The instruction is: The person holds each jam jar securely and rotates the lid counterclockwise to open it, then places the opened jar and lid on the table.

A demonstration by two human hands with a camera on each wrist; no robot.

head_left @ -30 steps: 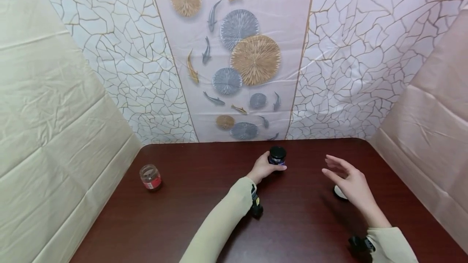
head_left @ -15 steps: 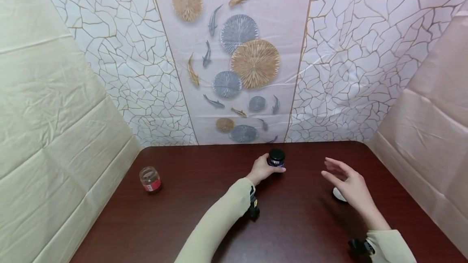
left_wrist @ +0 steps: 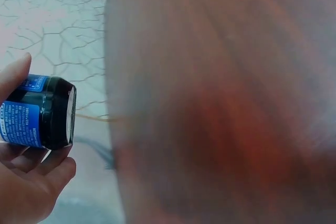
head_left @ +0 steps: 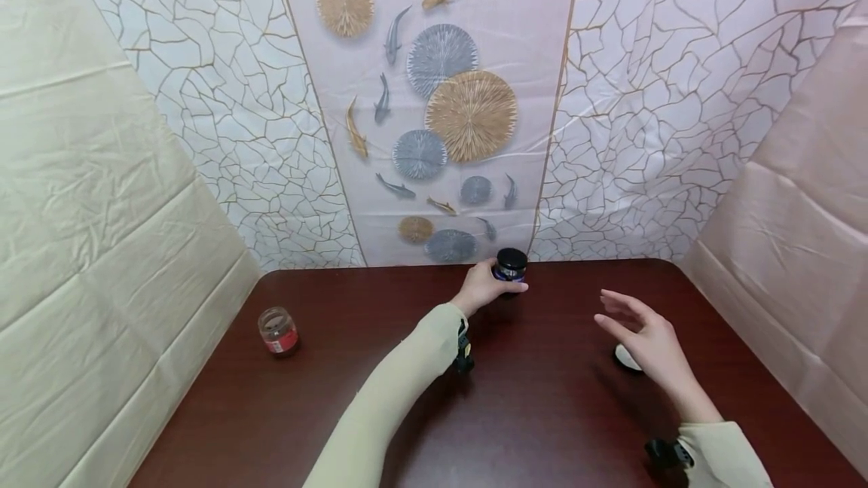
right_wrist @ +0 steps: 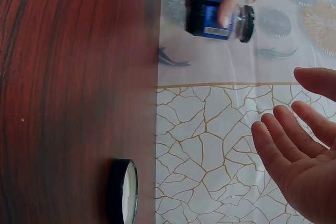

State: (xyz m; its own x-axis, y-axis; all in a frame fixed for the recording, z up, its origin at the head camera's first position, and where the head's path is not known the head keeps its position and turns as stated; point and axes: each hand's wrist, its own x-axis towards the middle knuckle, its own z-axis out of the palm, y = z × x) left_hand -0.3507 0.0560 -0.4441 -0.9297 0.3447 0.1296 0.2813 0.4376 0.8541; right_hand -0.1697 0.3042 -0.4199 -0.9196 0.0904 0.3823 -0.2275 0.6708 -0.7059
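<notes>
My left hand (head_left: 481, 286) grips a dark jar (head_left: 510, 266) with a blue label and a black lid, thumb on one side and fingers on the other. In the right wrist view this jar (left_wrist: 50, 114) hangs upright above the table surface, and its flat base shows in the left wrist view. My right hand (head_left: 647, 341) hovers at the right with relaxed, spread fingers and nothing in them. Below it, partly covered in the head view, a loose black lid (right_wrist: 123, 191) with a whitish inside lies on the table.
An open glass jar (head_left: 279, 331) with a red label stands on the left of the dark red-brown table (head_left: 542, 413). Patterned cloth (head_left: 434, 119) hangs behind the far edge, and plain pale cloth (head_left: 102, 247) hangs on both sides.
Over the last half second my left hand has raised the blue-labelled jar up and slightly away. My right hand has stayed nearly still.
</notes>
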